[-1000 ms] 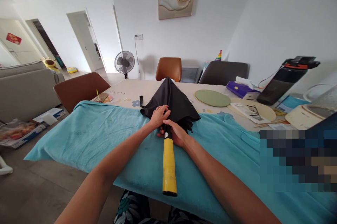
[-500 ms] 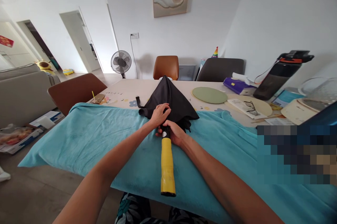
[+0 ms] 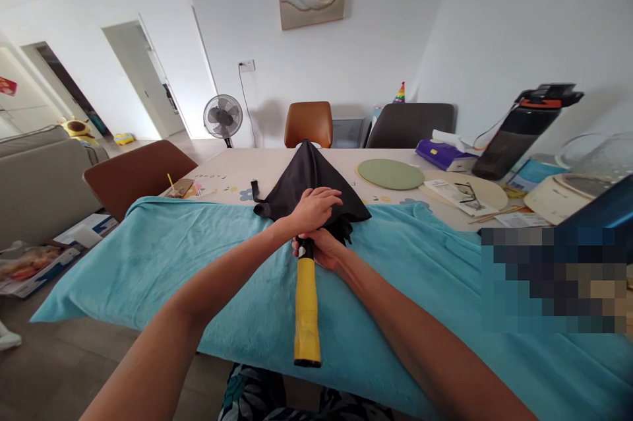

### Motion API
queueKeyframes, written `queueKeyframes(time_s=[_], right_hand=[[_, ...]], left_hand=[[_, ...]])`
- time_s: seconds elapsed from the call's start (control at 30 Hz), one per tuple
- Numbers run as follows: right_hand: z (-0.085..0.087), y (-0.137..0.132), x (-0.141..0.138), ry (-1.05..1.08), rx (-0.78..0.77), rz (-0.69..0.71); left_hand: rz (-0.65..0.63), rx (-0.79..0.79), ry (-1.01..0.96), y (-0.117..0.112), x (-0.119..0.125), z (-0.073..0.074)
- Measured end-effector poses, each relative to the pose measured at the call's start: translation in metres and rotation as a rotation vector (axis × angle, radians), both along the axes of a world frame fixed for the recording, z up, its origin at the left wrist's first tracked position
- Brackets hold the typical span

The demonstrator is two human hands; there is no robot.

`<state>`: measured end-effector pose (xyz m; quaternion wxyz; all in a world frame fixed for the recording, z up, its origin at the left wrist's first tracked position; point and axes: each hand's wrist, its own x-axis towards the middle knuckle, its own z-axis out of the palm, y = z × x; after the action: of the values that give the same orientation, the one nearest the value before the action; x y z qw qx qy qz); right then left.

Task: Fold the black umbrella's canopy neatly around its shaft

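a black, yellow-handled umbrella [image 3: 307,173] lies gathered, left hand [image 3: 316,207] outstretched across it, right hand [image 3: 325,247] gripping its shaft (turquoise blanket [image 3: 163,256] near, green mat [image 3: 390,174] far right).

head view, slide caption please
Black umbrella across teal cloth, right grip wrapped above its yellow handle, left grip over its canopy.

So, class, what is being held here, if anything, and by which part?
A black umbrella: the right hand grips it by the black section just beyond the yellow handle. The left hand is open over the canopy.
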<state>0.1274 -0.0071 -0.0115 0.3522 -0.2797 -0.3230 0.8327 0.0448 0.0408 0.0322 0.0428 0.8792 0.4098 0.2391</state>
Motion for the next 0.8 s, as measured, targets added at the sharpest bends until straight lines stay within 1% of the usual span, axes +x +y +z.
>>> queueKeyframes(time_s=[0.1,0.17,0.27,0.33,0.4,0.5,0.6,0.67,0.73,0.8], right_hand=[[0.002,-0.002,0.000,-0.033,0.038,-0.014],[0.002,-0.003,-0.002,-0.046,0.045,-0.030],[0.002,-0.003,-0.003,-0.049,0.037,-0.044],[0.002,-0.003,-0.003,-0.057,0.034,-0.049],[0.003,-0.002,-0.003,-0.080,0.019,-0.049],[0.004,-0.001,-0.003,-0.111,-0.025,-0.036],[0.003,0.000,-0.005,-0.134,-0.044,-0.034],[0.003,0.000,-0.006,-0.158,-0.049,-0.052],[0.003,-0.001,-0.007,-0.169,-0.045,-0.067],[0.004,-0.001,-0.007,-0.171,-0.036,-0.069]], left_hand=[[-0.191,0.018,0.064,0.007,0.017,0.008],[-0.274,0.002,0.093,0.014,0.026,0.010],[-0.348,-0.083,0.192,0.026,0.035,0.011],[-0.344,-0.120,0.295,0.033,0.038,0.013],[-0.291,-0.094,0.368,0.037,0.038,0.017],[-0.130,0.005,0.373,0.037,0.035,0.025],[0.048,0.064,0.406,0.030,0.028,0.033],[0.129,0.057,0.433,0.024,0.022,0.037],[0.196,0.052,0.396,0.017,0.015,0.039],[0.265,0.083,0.307,0.011,0.004,0.041]])
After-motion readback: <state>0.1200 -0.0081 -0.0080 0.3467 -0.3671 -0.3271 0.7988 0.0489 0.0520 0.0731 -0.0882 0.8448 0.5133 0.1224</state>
